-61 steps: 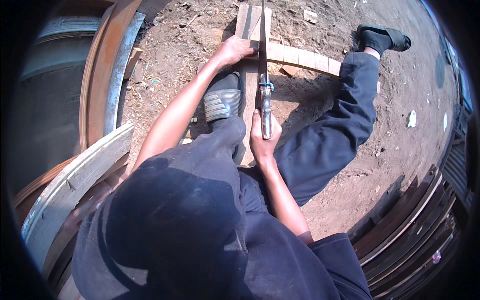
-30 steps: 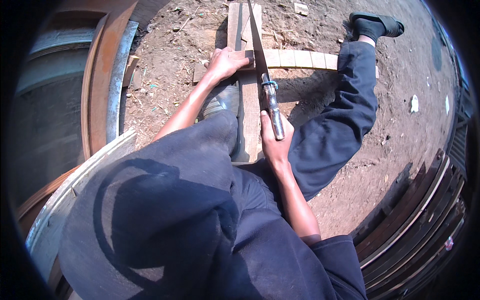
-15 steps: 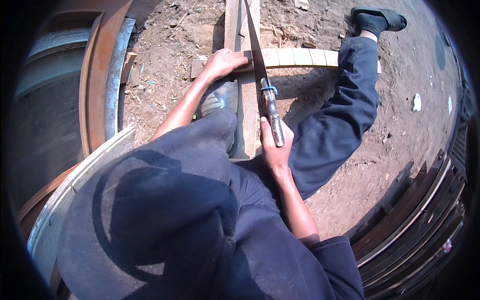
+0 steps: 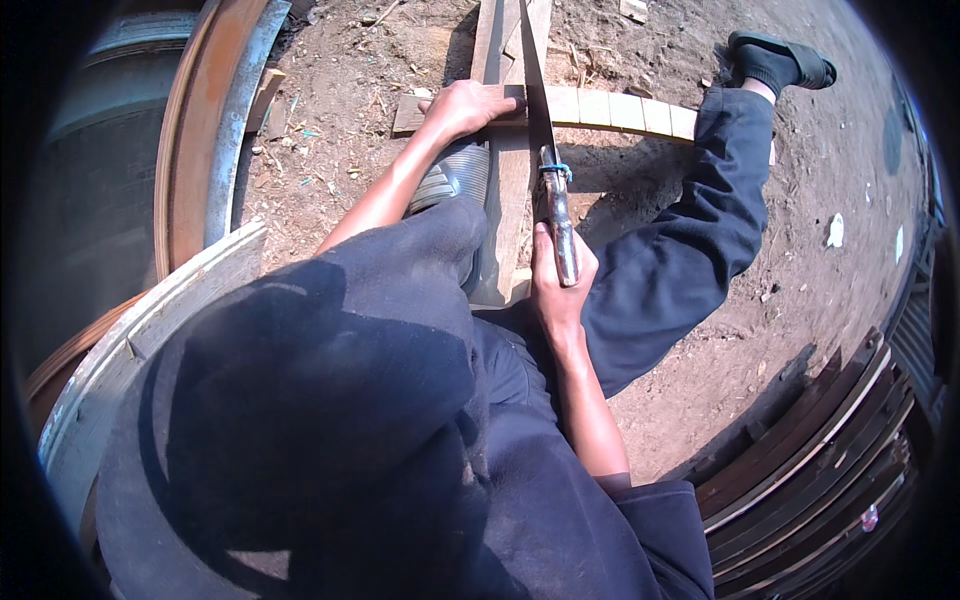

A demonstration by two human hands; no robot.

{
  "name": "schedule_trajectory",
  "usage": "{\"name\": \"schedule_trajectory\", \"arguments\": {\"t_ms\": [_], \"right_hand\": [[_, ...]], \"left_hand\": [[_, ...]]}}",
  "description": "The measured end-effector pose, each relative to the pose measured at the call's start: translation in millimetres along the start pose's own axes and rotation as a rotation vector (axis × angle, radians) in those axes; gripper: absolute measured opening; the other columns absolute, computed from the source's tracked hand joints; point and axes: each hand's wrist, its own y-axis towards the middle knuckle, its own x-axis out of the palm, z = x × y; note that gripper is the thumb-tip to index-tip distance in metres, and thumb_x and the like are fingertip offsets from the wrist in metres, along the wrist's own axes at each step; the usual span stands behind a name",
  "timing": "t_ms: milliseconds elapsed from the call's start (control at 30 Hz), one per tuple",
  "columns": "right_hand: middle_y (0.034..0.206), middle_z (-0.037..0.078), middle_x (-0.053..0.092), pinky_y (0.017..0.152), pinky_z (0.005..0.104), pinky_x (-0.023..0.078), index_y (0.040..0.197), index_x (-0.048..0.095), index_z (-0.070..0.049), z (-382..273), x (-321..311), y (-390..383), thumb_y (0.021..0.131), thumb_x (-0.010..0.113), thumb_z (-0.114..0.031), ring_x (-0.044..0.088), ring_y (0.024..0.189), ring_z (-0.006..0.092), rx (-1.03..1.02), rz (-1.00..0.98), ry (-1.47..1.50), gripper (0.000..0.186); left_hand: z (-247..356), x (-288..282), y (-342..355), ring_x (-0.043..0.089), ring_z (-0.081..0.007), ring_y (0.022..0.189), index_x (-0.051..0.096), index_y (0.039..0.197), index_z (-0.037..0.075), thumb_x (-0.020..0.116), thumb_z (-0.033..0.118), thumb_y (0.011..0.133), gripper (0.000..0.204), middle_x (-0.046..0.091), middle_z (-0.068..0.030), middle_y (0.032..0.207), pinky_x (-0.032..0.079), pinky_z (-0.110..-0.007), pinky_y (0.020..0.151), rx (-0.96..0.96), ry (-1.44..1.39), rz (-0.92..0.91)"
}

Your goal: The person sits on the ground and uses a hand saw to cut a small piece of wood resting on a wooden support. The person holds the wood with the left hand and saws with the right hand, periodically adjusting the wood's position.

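My right hand (image 4: 562, 270) is closed around the worn handle of a handsaw (image 4: 537, 105), which has blue cord tied near the blade. The blade points away from me and crosses a wooden board (image 4: 605, 108). Several lines run across the pale face of that board, right of the blade. To the left of the blade, my left hand (image 4: 466, 108) grips the board and presses on it, its thumb and fingertips partly hidden. Beneath the board lies a longer wooden beam (image 4: 510, 190), pointing away from me. My left shoe (image 4: 455, 180) is beside the beam, under my left forearm.
My right leg (image 4: 680, 250) stretches out past the board's right end, with a dark sandal (image 4: 785, 60) on the foot. Brown wooden frames (image 4: 200, 130) stand at the left, near a curved pale panel (image 4: 150, 300). Dark slats (image 4: 810, 470) are stacked at lower right. Wood chips litter the dirt.
The view has shifted a little, so the board, beam and leg appear further right. Both hands keep their grips. The saw remains across the board in nearly the same place.
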Motion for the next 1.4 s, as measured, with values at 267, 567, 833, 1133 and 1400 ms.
{"name": "schedule_trajectory", "arguments": {"t_ms": [267, 567, 833, 1133, 1400], "right_hand": [[0.057, 0.004, 0.052, 0.049, 0.0266, 0.039, 0.077, 0.059, 0.004, -3, 1, -30, 0.085, 0.059, -0.003, 0.046, 0.054, 0.0051, -0.047, 0.002, -0.012, 0.01], [0.054, 0.003, 0.05, 0.046, 0.0249, 0.038, 0.073, 0.057, 0.002, -9, 7, -15, 0.084, 0.059, -0.002, 0.046, 0.05, 0.0048, -0.065, 0.024, 0.02, 0.012], [0.054, 0.005, 0.05, 0.048, 0.0272, 0.038, 0.071, 0.055, 0.002, -9, 13, 0, 0.084, 0.058, -0.005, 0.046, 0.051, 0.0066, -0.005, 0.005, 0.042, 0.015], [0.055, 0.006, 0.052, 0.048, 0.0272, 0.04, 0.073, 0.056, 0.003, -7, 16, 7, 0.084, 0.058, -0.004, 0.05, 0.051, 0.007, -0.024, -0.007, 0.047, 0.013], [0.055, 0.005, 0.049, 0.048, 0.0265, 0.038, 0.074, 0.056, 0.003, -8, 12, 5, 0.083, 0.056, -0.002, 0.046, 0.052, 0.0056, -0.072, 0.004, -0.021, 0.01]], "left_hand": [[-10, -6, -2, 0.063, -0.0168, 0.094, 0.066, 0.112, 0.008, 0.064, 0.033, 0.084, 0.038, 0.069, -0.0107, 0.103, 0.047, -0.028, 0.085, 0.166, -0.155, -0.004], [3, -9, -7, 0.064, -0.0196, 0.092, 0.067, 0.108, 0.005, 0.064, 0.036, 0.083, 0.04, 0.069, -0.0122, 0.1, 0.048, -0.029, 0.083, 0.193, -0.099, -0.017], [-1, -7, 6, 0.064, -0.0191, 0.091, 0.066, 0.108, 0.003, 0.063, 0.033, 0.083, 0.039, 0.069, -0.0107, 0.101, 0.048, -0.028, 0.082, 0.021, -0.067, -0.102], [17, -18, -11, 0.064, -0.0212, 0.094, 0.065, 0.109, 0.002, 0.064, 0.037, 0.082, 0.045, 0.068, -0.013, 0.104, 0.047, -0.03, 0.084, -0.014, -0.088, -0.089], [11, -2, 1, 0.064, -0.0257, 0.084, 0.067, 0.096, 0.002, 0.059, 0.038, 0.083, 0.038, 0.068, -0.0172, 0.09, 0.048, -0.034, 0.075, 0.129, -0.017, 0.001]]}}
